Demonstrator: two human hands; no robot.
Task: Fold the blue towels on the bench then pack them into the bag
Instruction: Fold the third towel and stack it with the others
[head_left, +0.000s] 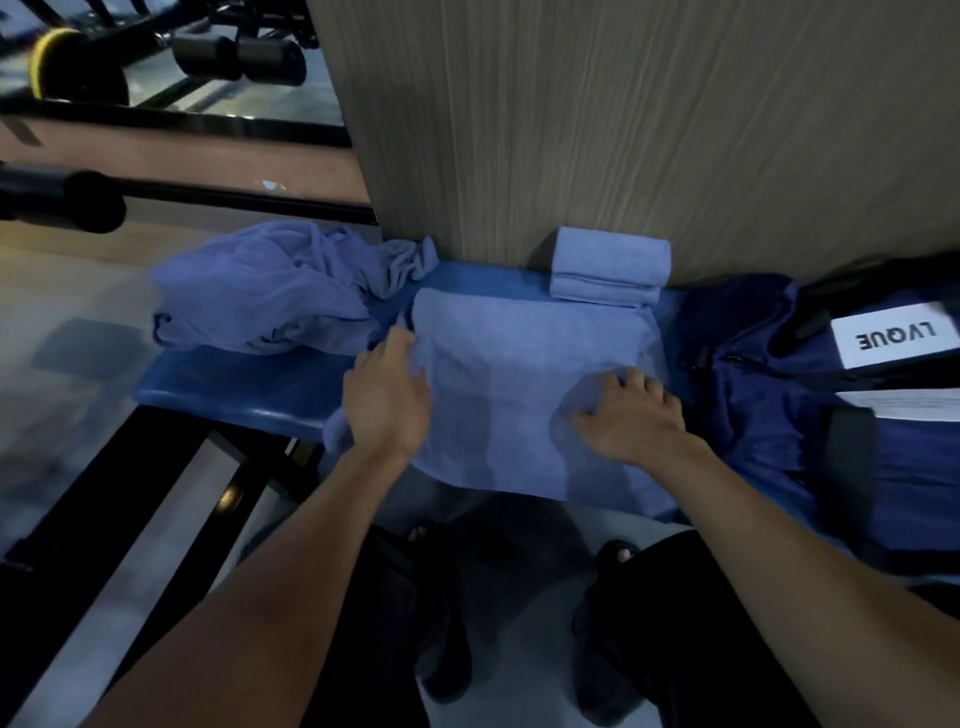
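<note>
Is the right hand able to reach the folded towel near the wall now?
Probably yes. The right hand lies on the flat towel, and only that towel lies between it and the folded towel.

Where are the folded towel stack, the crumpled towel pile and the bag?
folded towel stack (610, 265): head view, top face.
crumpled towel pile (270, 291): head view, middle folds.
bag (769, 395): head view, front fabric.

The spread towel (524, 384), the folded towels (608, 267) and the crumpled heap (270, 291) are all soft, matt terry cloth with a fine nap. The bench (228, 384) beneath them has a smooth blue surface with a faint sheen, backed by a matt panel (623, 130) with streaked wood grain. The bag (779, 395) is thin, creased navy fabric bearing a smooth white label (891, 335), and the weight-rack bars (208, 124) look like glossy black metal.
</note>
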